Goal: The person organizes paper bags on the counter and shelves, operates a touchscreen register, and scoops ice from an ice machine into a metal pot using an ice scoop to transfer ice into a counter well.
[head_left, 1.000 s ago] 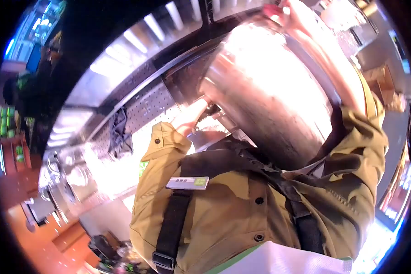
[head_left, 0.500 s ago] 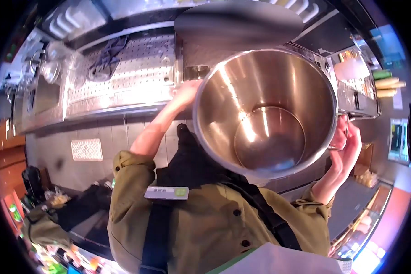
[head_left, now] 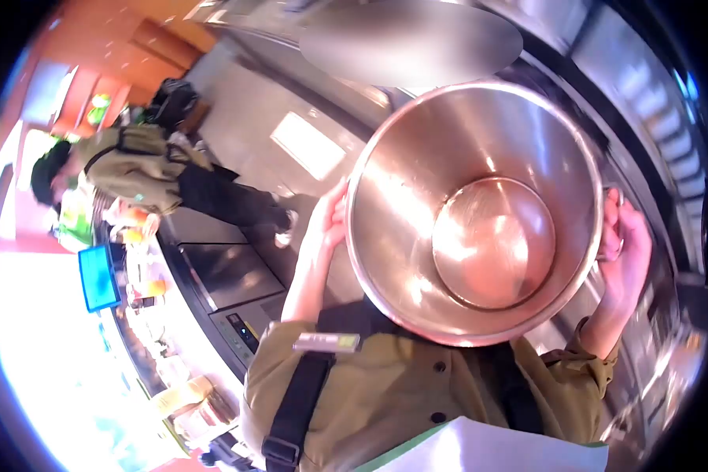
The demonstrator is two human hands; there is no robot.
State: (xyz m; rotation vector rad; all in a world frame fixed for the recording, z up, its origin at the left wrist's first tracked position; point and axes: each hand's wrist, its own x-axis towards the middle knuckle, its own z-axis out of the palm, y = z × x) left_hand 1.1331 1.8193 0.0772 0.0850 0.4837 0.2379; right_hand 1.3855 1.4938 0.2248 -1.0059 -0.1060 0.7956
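A large round steel pot (head_left: pixel 480 228) is held up in front of my chest, its open top facing me, with nothing in it but reflections. On its left side my left hand (head_left: pixel 332 219) is closed at the rim, the fingertips partly hidden behind the pot. My right hand (head_left: pixel 623 236) is wrapped round the handle on the right side of the pot.
At the left a co-worker (head_left: pixel 145 169) in a green shirt and dark cap stands at a counter (head_left: pixel 200 338) with a blue screen (head_left: pixel 99 277) and food items. A white mat (head_left: pixel 307 145) lies on the floor. Steel equipment runs along the upper right.
My view has turned left, away from the perforated steel drain area, and the co-worker and counter now show more fully. The pot has stayed in both hands, its opening facing me more squarely.
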